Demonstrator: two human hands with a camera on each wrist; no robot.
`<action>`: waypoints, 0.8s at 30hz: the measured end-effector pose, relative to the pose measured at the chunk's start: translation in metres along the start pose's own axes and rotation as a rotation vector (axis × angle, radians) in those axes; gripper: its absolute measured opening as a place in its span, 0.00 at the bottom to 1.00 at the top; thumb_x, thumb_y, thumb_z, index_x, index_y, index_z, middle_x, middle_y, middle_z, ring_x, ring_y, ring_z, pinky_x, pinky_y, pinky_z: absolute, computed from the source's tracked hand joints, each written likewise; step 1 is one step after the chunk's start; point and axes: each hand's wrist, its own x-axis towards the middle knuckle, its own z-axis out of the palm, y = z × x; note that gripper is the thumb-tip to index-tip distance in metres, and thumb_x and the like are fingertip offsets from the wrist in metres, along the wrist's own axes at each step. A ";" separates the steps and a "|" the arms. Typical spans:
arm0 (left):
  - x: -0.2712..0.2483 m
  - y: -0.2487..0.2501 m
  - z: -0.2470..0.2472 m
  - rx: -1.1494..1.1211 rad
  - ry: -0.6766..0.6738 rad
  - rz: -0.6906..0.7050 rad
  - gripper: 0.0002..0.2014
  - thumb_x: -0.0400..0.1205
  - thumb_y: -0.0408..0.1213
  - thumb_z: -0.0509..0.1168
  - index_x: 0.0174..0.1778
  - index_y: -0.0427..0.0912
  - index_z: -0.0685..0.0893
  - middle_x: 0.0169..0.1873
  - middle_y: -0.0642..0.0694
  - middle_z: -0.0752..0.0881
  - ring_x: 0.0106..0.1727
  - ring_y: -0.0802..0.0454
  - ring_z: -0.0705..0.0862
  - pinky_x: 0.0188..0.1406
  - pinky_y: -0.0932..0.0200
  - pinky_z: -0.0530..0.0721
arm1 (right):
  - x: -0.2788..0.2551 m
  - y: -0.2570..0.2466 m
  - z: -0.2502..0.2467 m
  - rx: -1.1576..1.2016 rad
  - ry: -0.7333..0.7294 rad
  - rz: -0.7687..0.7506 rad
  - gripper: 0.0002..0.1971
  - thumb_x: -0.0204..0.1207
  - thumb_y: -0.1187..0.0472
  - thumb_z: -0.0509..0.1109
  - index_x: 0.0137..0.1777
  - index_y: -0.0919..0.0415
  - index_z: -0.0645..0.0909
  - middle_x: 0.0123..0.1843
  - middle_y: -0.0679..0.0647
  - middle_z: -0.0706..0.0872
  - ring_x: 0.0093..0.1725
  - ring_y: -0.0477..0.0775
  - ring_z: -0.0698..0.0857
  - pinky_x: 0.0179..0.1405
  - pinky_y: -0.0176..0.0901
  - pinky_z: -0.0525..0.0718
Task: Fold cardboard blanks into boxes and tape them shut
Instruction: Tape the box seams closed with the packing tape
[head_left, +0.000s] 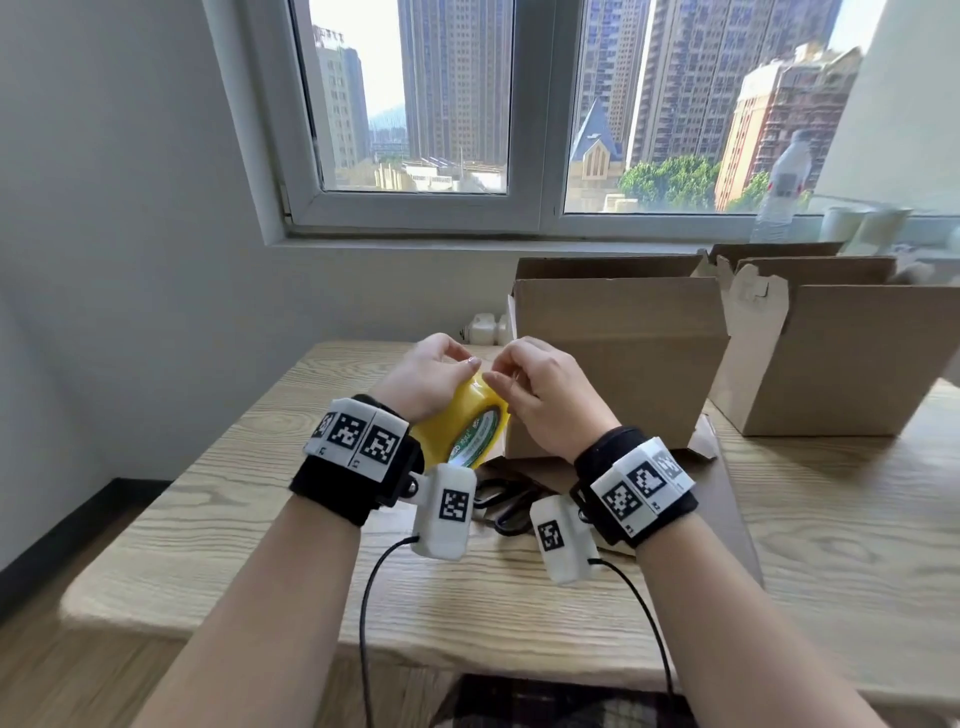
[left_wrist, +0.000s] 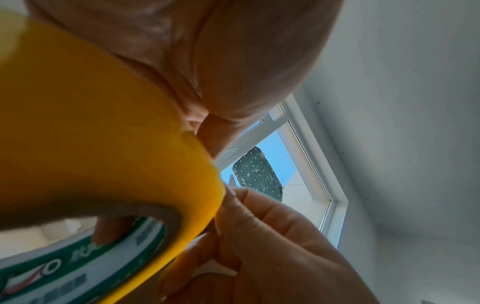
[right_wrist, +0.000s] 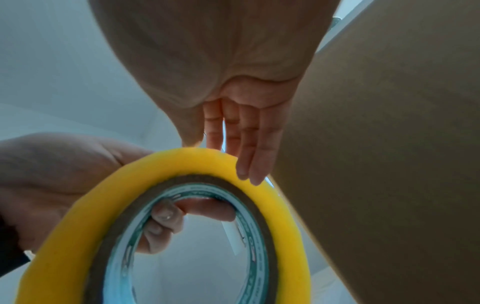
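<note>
Left hand: the left hand (head_left: 431, 376) holds the yellow tape roll (head_left: 460, 428) up above the bench (head_left: 260, 488), fingers hooked through the core and thumb over the outer face (the right wrist view shows the curled fingers (right_wrist: 161, 224) inside the cardboard core).
Left grip: closed around the roll.
Right hand: the right hand (head_left: 545, 395) sits at the top edge of the roll, touching its outer wrap; thumb and forefinger meet at the yellow surface, the other fingers (right_wrist: 249, 148) extended along the rim.
Right grip: pinching at the tape roll's outer layer; whether a loose end is caught between the fingertips cannot be told.
Tape roll: yellow, with a green and white printed liner inside the core, tilted, held in the air between both hands just in front of the near box.
Near box: an open cardboard box (head_left: 623, 358) stands on the bench right behind the hands, flaps up.
Second box: another open cardboard box (head_left: 841, 358) stands to the right of it, close beside.
Scissors: black-handled scissors (head_left: 506, 504) lie on the bench below the wrists (partly hidden by the wrist cameras).
Window sill: a clear plastic bottle (head_left: 782, 192) stands by the window (head_left: 431, 104).
</note>
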 end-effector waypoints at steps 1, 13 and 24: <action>-0.002 0.001 0.000 0.022 0.007 0.005 0.10 0.87 0.43 0.63 0.59 0.42 0.80 0.52 0.43 0.80 0.55 0.47 0.79 0.52 0.57 0.75 | -0.001 -0.001 0.000 -0.012 -0.006 -0.002 0.08 0.83 0.56 0.69 0.45 0.59 0.80 0.43 0.48 0.79 0.40 0.50 0.77 0.44 0.46 0.77; -0.014 0.000 -0.005 0.263 0.121 0.048 0.09 0.88 0.45 0.59 0.54 0.45 0.80 0.52 0.43 0.84 0.55 0.44 0.80 0.50 0.56 0.74 | 0.001 -0.026 0.000 -0.315 -0.155 -0.121 0.10 0.88 0.54 0.55 0.51 0.58 0.74 0.49 0.57 0.84 0.44 0.67 0.83 0.40 0.57 0.80; -0.010 -0.018 -0.001 0.317 0.092 0.062 0.11 0.90 0.42 0.53 0.47 0.45 0.77 0.53 0.37 0.85 0.56 0.39 0.81 0.47 0.53 0.72 | -0.008 -0.028 0.011 -0.370 -0.221 -0.167 0.11 0.90 0.52 0.54 0.54 0.55 0.74 0.43 0.60 0.85 0.42 0.68 0.82 0.34 0.50 0.64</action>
